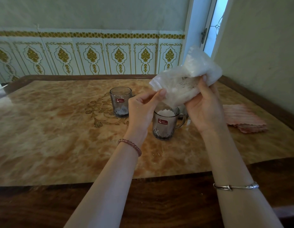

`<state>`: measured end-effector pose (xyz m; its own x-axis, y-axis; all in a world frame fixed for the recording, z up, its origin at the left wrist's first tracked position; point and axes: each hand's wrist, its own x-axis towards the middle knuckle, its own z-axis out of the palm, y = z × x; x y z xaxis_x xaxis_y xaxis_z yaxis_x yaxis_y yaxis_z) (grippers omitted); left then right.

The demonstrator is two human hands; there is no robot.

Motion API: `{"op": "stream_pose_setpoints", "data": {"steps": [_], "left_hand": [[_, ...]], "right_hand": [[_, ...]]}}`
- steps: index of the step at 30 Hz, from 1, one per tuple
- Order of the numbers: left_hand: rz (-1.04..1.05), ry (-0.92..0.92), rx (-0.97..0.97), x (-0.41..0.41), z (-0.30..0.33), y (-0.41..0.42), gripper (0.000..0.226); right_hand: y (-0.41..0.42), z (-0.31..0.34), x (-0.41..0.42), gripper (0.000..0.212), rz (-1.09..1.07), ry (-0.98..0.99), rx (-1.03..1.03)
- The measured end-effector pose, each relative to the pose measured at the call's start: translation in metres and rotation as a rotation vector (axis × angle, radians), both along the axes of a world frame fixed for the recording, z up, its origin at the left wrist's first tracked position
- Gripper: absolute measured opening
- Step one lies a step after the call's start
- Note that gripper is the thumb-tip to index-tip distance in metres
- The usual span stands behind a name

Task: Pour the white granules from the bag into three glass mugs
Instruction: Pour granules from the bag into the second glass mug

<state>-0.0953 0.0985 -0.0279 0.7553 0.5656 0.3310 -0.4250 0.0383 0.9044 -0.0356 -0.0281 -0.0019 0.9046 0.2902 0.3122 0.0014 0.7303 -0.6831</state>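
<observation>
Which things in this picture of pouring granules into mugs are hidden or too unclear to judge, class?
- Third mug: head view, mostly hidden behind the right hand and the near mug; its fill cannot be told.
- Bag mouth: covered by the left hand and the bag's own folds.
- Bag label print: too small and blurred to read.
- Far mug handle: not visible.

desk [60, 145]: orange-tan marbled top, brown scroll ornament at frame centre, dark brown wood border
bag [184, 79]: clear plastic, white granules [164, 112] inside
mugs [162, 125]: smoky grey glass, red label with white print
cloth [243, 118], right of frame: pink with pale stripes
wall panels [92, 56], upper left: white, gold floral motifs
bracelet [130, 145]: reddish-pink beads
bangle [236, 186]: silver
</observation>
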Motion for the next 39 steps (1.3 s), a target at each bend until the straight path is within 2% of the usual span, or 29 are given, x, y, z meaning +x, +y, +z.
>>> {"op": "stream_pose_setpoints", "data": {"steps": [3,9,14,26,29,33,39], "left_hand": [[0.017,-0.026,-0.042,-0.0018,0.0023,0.0039,0.016],[-0.006,0.021,-0.027,0.0003,-0.0003,-0.0015,0.016],[0.017,-0.013,-0.066,-0.0013,0.0021,0.0046,0.015],[0.058,0.086,0.213,-0.0012,0.0015,0.0008,0.026],[0.078,0.060,0.217,-0.0014,0.0016,-0.0002,0.022],[0.110,-0.010,0.205,-0.0020,0.0024,0.0026,0.031],[0.086,0.015,0.244,0.0016,-0.0021,-0.0013,0.027]], "right_hand": [[-0.0032,0.0016,0.0006,0.054,0.007,-0.020,0.005],[0.0005,-0.0014,-0.0002,0.049,0.025,-0.032,-0.022],[-0.0043,-0.0004,0.0018,0.051,0.021,-0.040,-0.022],[-0.0027,-0.0017,0.0005,0.047,0.020,0.002,-0.013],[-0.0001,-0.0024,-0.0006,0.047,0.024,0.008,-0.018],[-0.0028,-0.0023,0.0021,0.048,0.007,-0.013,-0.044],[-0.0014,-0.0024,0.0015,0.049,0.008,-0.024,-0.037]]}}
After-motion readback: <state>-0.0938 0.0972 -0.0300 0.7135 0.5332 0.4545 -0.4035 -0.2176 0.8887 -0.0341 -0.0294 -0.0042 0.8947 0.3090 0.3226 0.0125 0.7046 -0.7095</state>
